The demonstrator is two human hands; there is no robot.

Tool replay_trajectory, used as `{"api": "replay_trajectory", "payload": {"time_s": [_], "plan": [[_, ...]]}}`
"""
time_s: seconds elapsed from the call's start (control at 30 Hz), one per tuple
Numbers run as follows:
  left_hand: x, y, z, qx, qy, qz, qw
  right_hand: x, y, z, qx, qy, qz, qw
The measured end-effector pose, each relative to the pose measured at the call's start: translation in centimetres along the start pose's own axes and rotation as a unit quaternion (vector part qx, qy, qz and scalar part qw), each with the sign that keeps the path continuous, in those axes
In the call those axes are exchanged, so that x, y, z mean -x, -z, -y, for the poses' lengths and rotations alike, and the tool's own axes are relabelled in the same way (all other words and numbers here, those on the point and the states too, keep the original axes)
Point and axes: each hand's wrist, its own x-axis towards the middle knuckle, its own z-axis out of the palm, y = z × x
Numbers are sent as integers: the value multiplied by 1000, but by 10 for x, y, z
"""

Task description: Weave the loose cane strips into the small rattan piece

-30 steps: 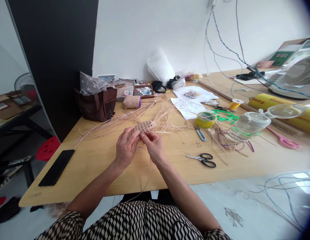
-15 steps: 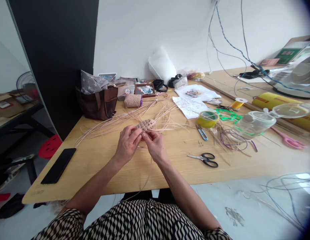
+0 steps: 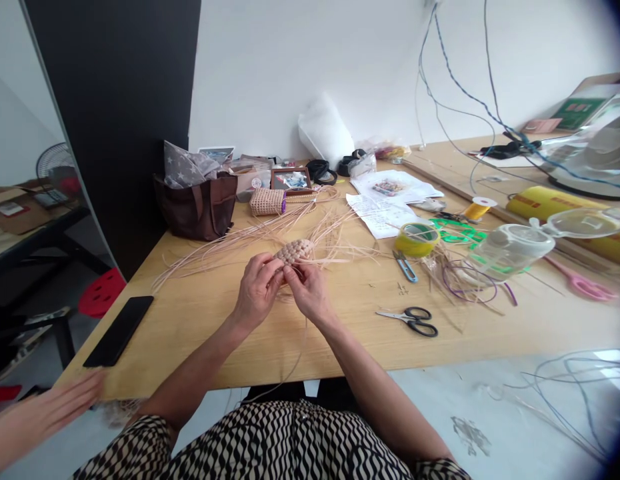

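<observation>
Pinched in curled fingers of left hand (image 3: 257,288) and right hand (image 3: 309,288), over the wooden table (image 3: 350,300): pale plaited piece (image 3: 295,251), apparently mid-weave; next probably calling for a steady left hold and right-hand strand tightening. Behind: loose fibre strands (image 3: 275,223), then a purple-edged woven piece (image 3: 267,201).

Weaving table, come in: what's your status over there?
Left fingers and right fingers gripping the woven piece. Loose strands fanned across the table beyond it. Another person's hand at the near left corner, by the phone, apart from the work.
</observation>
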Motion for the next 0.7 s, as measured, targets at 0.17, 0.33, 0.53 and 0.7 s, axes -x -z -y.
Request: {"api": "replay_trajectory", "payload": {"time_s": [0.17, 0.33, 0.53, 0.7], "plan": [[0, 1, 3, -25, 0, 18, 1000, 2, -2, -2, -57, -11, -6, 998], [-3, 5, 6, 31, 30, 19, 999, 0, -6, -4, -141, -45, -47, 988], [1, 4, 1, 41, 61, -6, 997, 1, -4, -17, -188, -103, -101, 972], [5, 2, 1, 18, 38, 19, 999, 2, -1, -14, -237, -127, -16, 963]]}}
